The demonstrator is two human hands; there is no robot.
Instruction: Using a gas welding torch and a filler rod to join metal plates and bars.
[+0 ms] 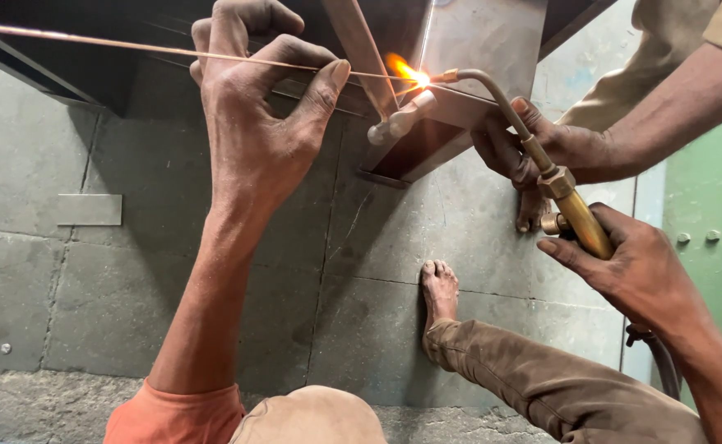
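One thin copper-coloured rod (131, 46) is pinched in the left hand (258, 123), its tip brought to the single flame (402, 67) at a grey metal joint (402, 119). One brass torch (571, 201), curved at the neck, is gripped by the right hand (636, 267). A co-worker's hand (542, 148) is pressed against the sheet-metal piece (480, 37).

No packages, labels, signs or screens show anywhere in this view.
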